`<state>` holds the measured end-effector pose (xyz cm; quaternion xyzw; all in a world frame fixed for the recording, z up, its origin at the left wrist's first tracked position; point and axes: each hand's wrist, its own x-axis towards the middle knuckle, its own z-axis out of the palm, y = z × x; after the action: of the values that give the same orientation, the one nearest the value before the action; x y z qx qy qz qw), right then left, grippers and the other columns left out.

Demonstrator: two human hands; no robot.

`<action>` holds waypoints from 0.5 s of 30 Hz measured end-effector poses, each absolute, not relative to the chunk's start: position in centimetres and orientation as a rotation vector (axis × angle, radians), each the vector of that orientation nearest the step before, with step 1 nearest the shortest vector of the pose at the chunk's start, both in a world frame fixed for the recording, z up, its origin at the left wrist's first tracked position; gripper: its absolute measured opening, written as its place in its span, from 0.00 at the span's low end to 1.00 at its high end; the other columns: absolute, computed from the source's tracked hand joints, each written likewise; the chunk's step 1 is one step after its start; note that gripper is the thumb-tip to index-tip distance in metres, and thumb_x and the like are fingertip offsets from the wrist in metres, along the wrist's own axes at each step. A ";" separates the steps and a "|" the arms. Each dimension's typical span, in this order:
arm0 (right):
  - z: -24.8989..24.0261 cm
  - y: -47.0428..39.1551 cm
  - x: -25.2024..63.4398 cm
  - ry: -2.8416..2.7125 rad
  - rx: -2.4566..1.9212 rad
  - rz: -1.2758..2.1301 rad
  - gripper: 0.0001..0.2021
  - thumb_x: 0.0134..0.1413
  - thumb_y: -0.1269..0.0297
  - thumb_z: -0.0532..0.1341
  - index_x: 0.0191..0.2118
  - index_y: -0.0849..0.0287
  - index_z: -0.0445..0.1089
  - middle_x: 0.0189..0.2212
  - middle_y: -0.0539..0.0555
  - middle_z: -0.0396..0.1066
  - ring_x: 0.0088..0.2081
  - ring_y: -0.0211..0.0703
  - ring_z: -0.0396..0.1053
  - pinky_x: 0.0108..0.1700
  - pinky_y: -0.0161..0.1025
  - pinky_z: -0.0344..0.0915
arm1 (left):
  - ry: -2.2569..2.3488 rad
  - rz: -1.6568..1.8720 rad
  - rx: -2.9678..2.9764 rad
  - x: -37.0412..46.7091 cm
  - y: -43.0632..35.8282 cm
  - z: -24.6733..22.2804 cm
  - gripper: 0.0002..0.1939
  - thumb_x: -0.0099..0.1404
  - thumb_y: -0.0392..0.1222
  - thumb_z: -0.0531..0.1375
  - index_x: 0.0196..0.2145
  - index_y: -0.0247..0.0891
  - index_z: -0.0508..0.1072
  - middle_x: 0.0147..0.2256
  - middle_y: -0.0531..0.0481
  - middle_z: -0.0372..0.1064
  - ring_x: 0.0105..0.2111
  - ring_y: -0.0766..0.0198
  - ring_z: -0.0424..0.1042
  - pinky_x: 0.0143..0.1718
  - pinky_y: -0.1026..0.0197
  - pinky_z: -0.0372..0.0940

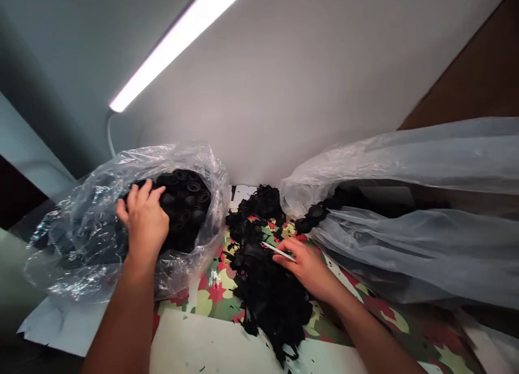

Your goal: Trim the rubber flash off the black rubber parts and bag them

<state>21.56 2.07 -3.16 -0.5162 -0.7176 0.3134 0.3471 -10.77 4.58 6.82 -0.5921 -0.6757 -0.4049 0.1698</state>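
My left hand reaches into the mouth of a clear plastic bag on the left. Its fingers are spread over round black rubber parts, several of which show ring-shaped ends. Whether a part lies under the fingertips is hidden. My right hand pinches a thin white stick, whose tip points left over a heap of black rubber scraps. The kind of tool is not clear from what shows of it.
A second translucent bag lies open on the right, with black pieces at its mouth. A camouflage-patterned cloth and pale sheets cover the table. A lit tube lamp slants above, before the wall.
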 end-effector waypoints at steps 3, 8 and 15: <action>-2.6 2.1 21.6 -1.770 -1.342 0.894 0.14 0.54 0.50 0.62 0.26 0.54 0.69 0.26 0.48 0.69 0.30 0.43 0.65 0.34 0.36 0.60 | -1.868 -1.102 -1.677 -10.5 4.6 7.0 0.11 0.69 0.37 0.56 0.44 0.39 0.78 0.62 0.37 0.66 0.67 0.34 0.53 0.63 0.27 0.38; -2.1 2.3 21.7 -1.545 -1.271 1.058 0.16 0.54 0.47 0.63 0.30 0.56 0.71 0.23 0.46 0.67 0.26 0.39 0.63 0.30 0.33 0.60 | -1.839 -1.084 -1.735 -9.9 4.4 7.6 0.13 0.72 0.45 0.56 0.45 0.36 0.76 0.55 0.40 0.74 0.64 0.36 0.59 0.63 0.25 0.37; -1.5 2.1 20.7 -1.237 -1.193 1.287 0.21 0.47 0.42 0.67 0.29 0.56 0.66 0.17 0.40 0.52 0.19 0.33 0.49 0.21 0.31 0.46 | -1.646 -1.379 -2.059 -4.4 3.6 6.7 0.10 0.69 0.42 0.58 0.42 0.39 0.78 0.47 0.41 0.77 0.54 0.46 0.70 0.59 0.43 0.58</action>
<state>20.67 2.14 -1.54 -0.4885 -0.5062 0.5269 0.4770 -4.44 3.62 6.67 -0.6898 -0.5513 -0.4619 0.0830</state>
